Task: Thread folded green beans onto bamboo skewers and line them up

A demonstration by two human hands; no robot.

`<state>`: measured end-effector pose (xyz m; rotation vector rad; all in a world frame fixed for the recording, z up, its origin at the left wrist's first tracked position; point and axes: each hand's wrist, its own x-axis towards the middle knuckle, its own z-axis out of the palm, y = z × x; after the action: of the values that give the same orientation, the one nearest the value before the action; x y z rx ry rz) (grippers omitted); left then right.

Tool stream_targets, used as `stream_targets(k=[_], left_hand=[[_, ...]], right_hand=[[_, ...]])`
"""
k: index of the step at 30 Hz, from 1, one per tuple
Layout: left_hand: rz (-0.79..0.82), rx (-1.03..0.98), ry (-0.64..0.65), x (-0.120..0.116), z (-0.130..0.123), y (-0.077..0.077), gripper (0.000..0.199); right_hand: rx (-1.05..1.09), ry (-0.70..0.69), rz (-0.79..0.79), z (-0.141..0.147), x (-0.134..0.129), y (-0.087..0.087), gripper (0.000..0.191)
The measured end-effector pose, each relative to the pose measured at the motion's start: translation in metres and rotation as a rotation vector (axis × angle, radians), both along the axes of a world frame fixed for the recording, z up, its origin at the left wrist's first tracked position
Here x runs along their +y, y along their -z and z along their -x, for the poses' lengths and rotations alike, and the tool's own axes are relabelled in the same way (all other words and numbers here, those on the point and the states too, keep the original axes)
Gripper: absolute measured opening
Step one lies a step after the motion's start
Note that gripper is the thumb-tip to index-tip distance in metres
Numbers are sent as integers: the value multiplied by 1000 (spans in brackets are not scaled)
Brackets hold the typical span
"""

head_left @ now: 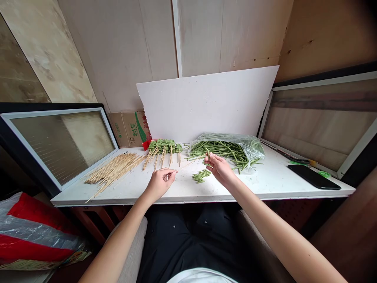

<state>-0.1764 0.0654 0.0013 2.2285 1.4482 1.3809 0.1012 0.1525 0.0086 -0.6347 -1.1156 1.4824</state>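
Observation:
My left hand (160, 183) is closed in a pinch on a thin bamboo skewer, whose faint tip points right over the white table. Opposite it, my right hand (218, 168) pinches a short green bean piece (207, 151) between thumb and fingers. Cut bean pieces (200, 176) lie in a small pile on the tabletop, left of and below my right hand. Behind the hands, skewered green beans (165, 146) are stacked with their sticks pointing toward me. Long green beans (219, 149) spill from a clear plastic bag (255, 146) just beyond my right hand.
Loose bamboo skewers (113, 169) are heaped on the table's left side. A cardboard box (126, 127) stands at the back left, beside a white board (206, 106). A black phone (313, 177), green tape (324, 173) and scissors (297, 159) lie at the right.

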Motion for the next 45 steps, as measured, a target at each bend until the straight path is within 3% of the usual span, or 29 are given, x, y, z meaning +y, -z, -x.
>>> stream_targets(k=[45], left_hand=[[49, -7, 2, 7, 6, 10, 29]], right_hand=[[-30, -14, 11, -1, 6, 12, 39]])
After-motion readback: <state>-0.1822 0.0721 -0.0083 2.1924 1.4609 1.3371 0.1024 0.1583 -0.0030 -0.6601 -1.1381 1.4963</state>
